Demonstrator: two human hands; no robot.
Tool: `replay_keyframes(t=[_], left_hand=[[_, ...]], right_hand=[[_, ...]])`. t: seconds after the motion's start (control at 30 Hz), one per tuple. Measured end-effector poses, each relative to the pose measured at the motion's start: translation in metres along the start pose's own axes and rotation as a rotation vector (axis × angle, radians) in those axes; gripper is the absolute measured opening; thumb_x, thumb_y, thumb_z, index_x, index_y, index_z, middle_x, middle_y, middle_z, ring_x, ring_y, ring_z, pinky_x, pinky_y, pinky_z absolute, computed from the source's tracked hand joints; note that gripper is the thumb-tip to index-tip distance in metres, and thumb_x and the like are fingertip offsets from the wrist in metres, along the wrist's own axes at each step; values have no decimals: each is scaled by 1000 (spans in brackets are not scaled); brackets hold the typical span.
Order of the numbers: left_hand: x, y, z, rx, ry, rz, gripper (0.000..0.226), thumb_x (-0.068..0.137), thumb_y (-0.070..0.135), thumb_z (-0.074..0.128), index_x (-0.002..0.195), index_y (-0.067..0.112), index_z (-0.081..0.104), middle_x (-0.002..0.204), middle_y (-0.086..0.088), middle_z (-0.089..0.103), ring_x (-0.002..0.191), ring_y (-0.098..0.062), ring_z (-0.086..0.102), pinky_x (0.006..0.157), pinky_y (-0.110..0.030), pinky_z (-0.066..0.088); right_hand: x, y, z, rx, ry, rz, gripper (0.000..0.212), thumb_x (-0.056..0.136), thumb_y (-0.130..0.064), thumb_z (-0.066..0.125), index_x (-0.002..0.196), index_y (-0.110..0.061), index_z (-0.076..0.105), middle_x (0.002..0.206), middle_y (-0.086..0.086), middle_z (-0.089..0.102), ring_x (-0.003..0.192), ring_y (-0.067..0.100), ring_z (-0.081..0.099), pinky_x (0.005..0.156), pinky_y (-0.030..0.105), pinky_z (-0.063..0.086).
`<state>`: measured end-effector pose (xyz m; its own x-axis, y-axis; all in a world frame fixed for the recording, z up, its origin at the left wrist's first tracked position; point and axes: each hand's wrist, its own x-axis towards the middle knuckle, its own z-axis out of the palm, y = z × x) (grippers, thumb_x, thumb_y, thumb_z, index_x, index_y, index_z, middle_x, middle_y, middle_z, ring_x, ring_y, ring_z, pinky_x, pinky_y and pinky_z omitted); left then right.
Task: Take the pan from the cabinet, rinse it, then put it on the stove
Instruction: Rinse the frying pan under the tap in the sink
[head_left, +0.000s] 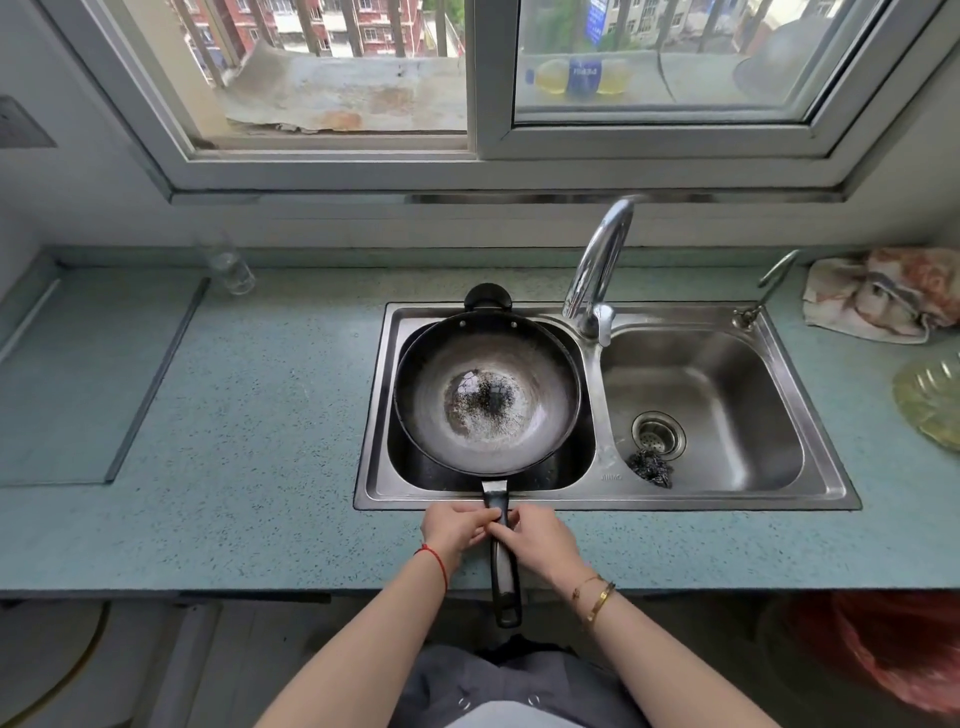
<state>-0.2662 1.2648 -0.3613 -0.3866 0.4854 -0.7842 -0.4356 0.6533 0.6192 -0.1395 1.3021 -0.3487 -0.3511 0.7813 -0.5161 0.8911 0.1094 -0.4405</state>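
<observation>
Gripping one pan (487, 395) handle, left hand (453, 530) and right hand (537, 540) clamped, above two basins.

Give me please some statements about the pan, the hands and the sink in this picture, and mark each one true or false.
1. The pan sits over the left basin of the sink. True.
2. Only the left hand touches the pan handle. False: the right hand is on it too.
3. Water runs from the faucet. False: no stream is visible.
4. A steel scrubber lies in the right basin beside the drain. True.
5. A crumpled cloth lies inside the left basin. False: it lies on the counter, right of the sink.
</observation>
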Motion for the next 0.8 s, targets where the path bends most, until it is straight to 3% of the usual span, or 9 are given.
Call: replay_keyframes(t=[0.1,0.17,0.27,0.37,0.43,0.5,0.6,0.67,0.8], left_hand=[[0,-1,1,-13,-3,-15,45,68,1,86,105,-14,67,96,-25,73,70,-20,71,52,-16,56],[-1,0,0,-16,-3,-22,44,68,2,87,105,-12,66,91,-21,73,68,-17,70,51,-15,55],[-2,-1,0,-10,-2,-7,41,69,4,86,103,-10,67,98,-22,73,74,-19,72,56,-16,58],[-2,-3,-1,26,8,10,33,70,7,86,95,-4,67,100,-21,73,82,-22,73,63,-19,60],[-2,-3,0,37,22,11,28,70,8,86,87,0,66,99,-19,73,81,-21,73,65,-20,60],[-4,-2,1,48,32,16,26,70,6,86,84,1,65,97,-18,72,80,-20,72,64,-20,60],[-6,-2,2,43,37,10,26,71,3,85,84,3,63,93,-15,71,81,-20,71,62,-19,59],[-6,-3,2,35,49,0,27,70,3,86,84,3,63,95,-16,71,86,-23,72,64,-21,59],[-5,-3,4,17,57,-36,27,69,5,87,84,3,64,100,-20,73,86,-25,73,60,-19,59]], right_hand=[[14,10,-14,-31,54,5,43,84,-66,58,79,-24,63,84,1,75,85,21,69,70,31,50],[24,18,-25,90,82,24,39,87,-59,57,75,-23,63,76,0,75,78,20,70,73,36,57],[44,26,-49,553,165,120,24,93,-34,59,83,-15,70,75,3,75,64,19,66,76,46,60],[72,35,-83,999,258,281,18,97,-19,55,101,-5,66,98,15,73,67,12,57,66,31,56],[90,38,-110,1191,321,332,27,99,-13,50,118,3,60,91,10,65,67,10,50,63,24,49],[102,35,-138,1371,339,330,37,101,-12,45,134,4,51,101,12,64,79,15,51,79,30,53],[121,35,-170,1549,260,338,47,104,-22,42,148,-6,38,150,11,47,128,23,47,110,40,39],[133,34,-184,1594,214,349,51,105,-25,39,153,-11,31,157,7,38,144,24,35,114,42,35],[144,25,-200,1609,164,367,54,105,-28,36,155,-12,24,158,6,35,145,25,34,116,42,33]])
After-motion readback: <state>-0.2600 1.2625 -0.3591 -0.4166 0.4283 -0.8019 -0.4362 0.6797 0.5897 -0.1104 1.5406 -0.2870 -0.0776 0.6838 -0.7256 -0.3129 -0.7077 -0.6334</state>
